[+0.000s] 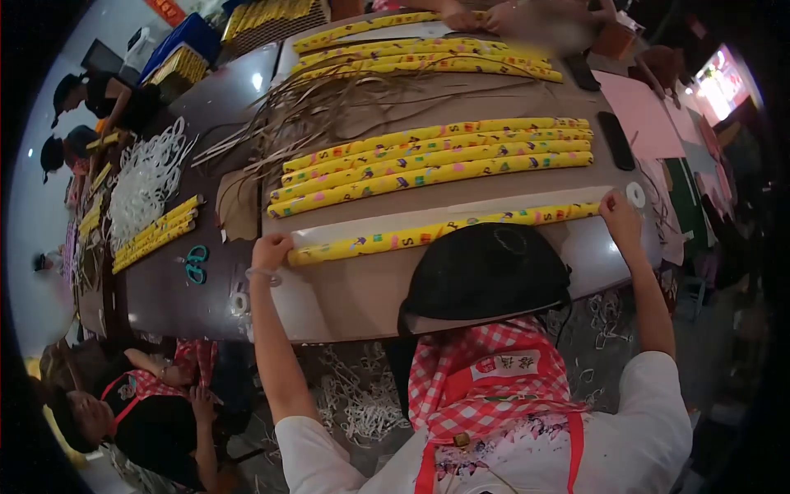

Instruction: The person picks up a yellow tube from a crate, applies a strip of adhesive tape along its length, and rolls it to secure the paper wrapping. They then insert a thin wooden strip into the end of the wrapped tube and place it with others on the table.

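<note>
Patterned yellow tube [411,240] is laid across table [354,305] | left end is held in narrow grip of left hand [273,250] | right end, likewise by right hand [619,217] | four similar tubes [436,174] are lined beyond

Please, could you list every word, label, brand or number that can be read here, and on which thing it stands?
"S" and "P", single letters: on the front yellow roll.
White label on the red-checked apron: characters too blurred to read surely.
Emblem on the co-worker's apron: too small to read.
Red banner, upper left: marks too small to read.
No brand or number is readable.
</note>
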Demonstrator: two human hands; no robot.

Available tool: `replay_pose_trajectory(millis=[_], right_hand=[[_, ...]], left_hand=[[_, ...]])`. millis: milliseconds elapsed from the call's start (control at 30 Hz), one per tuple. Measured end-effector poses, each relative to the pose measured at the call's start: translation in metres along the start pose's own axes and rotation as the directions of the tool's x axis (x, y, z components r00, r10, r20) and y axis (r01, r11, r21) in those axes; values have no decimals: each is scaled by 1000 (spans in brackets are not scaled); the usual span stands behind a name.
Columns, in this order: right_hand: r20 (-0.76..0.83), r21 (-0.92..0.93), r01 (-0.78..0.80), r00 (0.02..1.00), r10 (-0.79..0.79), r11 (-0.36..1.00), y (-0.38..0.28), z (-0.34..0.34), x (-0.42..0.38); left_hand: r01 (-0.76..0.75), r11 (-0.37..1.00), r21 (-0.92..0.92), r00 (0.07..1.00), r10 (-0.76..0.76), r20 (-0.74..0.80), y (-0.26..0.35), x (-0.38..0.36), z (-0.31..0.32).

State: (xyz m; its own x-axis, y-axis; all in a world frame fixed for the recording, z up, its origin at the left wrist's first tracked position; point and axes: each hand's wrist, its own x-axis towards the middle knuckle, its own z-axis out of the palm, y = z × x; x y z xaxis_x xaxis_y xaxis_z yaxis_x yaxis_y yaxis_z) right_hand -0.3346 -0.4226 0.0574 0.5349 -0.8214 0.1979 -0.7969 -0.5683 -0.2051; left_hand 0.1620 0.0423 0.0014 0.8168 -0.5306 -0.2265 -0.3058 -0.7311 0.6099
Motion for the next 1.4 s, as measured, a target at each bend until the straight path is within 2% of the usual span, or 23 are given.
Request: replay_pose_trajectory(millis=[100, 167, 200, 300, 367, 400, 433, 500, 567, 600, 633, 667, 733, 767, 833, 867, 933, 1067, 1133, 1267, 1333, 1367, 1400], right_hand=[[-115, -85, -17, 993, 8, 996, 71, 0, -4], [-144, -150, -150, 981, 129, 977, 96, -9, -12], [-213, -184, -111, 974, 70, 977, 124, -3, -15], [-264, 35, -162, 950, 166, 986, 163, -1, -31], [-270, 196, -131, 945, 182, 972, 163, -6, -42], [-209, 236, -216, 941, 267, 947, 163, -6, -46], [-205, 243, -221, 940, 273, 945, 161, -7, -48], [-292, 332, -148, 923, 250, 932, 149, -15, -53], [-266, 378, -116, 937, 228, 918, 128, -29, -56], [-242, 421, -90, 948, 208, 902, 114, -34, -56], [-216, 424, -36, 966, 140, 905, 100, -36, -57], [-183, 446, 14, 980, 76, 895, 84, -34, -56], [-83, 501, 73, 996, -37, 863, 45, -35, -53], [-71, 520, 105, 994, -79, 848, 20, -31, -47], [-178, 608, 319, 947, -267, 727, -28, -26, -45], [-173, 618, 332, 942, -289, 713, -51, -23, -42], [-218, 581, 578, 789, -574, 573, -91, -17, -31], [-153, 646, 603, 703, -694, 468, -138, 12, -24], [9, 582, 565, 714, -700, 584, -142, 20, -18], [98, 523, 551, 720, -687, 651, -127, 20, -12], [168, 684, 308, 815, -554, 662, -118, 6, -9], [32, 648, 386, 848, -530, 657, -110, 12, -4], [18, 631, 392, 855, -519, 669, -108, 5, 6]], left_hand=[[78, 990, 117, 996, -73, -54, 3, 2, 3], [25, 985, 168, 996, -10, -92, -25, 12, 8], [51, 983, 177, 993, -31, -115, -24, 10, 8], [55, 986, 155, 989, -33, -144, -22, 8, 7], [205, 964, 172, 971, -179, -157, -11, 9, 7], [228, 973, 41, 952, -214, -219, 3, -4, 9], [227, 973, 50, 952, -210, -221, 0, 1, 11], [284, 957, 51, 923, -258, -286, -46, 19, 6], [202, 978, 59, 943, -178, -282, -79, 31, 1], [167, 973, -160, 937, -207, -282, -59, 17, 5], [152, 959, 238, 926, -54, -373, -86, 28, -3], [144, 955, 261, 891, -10, -455, -34, -1, 5], [3, 971, 240, 700, 169, -693, 16, -22, 25], [-82, 977, 197, 733, 193, -652, 46, -37, 30], [-143, 923, 358, 698, 350, -625, 69, -55, 46], [-175, 920, 351, 713, 365, -599, 86, -69, 55], [-224, 911, 347, 739, 390, -550, 117, -93, 75], [-312, 893, 323, 754, 440, -488, 141, -118, 109], [-371, 880, 296, 756, 471, -455, 139, -118, 117], [-374, 886, 273, 759, 462, -460, 147, -122, 118], [-387, 886, 257, 741, 464, -484, 151, -124, 116], [-349, 896, 273, 746, 442, -497, 159, -130, 114], [-374, 899, 228, 747, 437, -502, 162, -134, 112]])
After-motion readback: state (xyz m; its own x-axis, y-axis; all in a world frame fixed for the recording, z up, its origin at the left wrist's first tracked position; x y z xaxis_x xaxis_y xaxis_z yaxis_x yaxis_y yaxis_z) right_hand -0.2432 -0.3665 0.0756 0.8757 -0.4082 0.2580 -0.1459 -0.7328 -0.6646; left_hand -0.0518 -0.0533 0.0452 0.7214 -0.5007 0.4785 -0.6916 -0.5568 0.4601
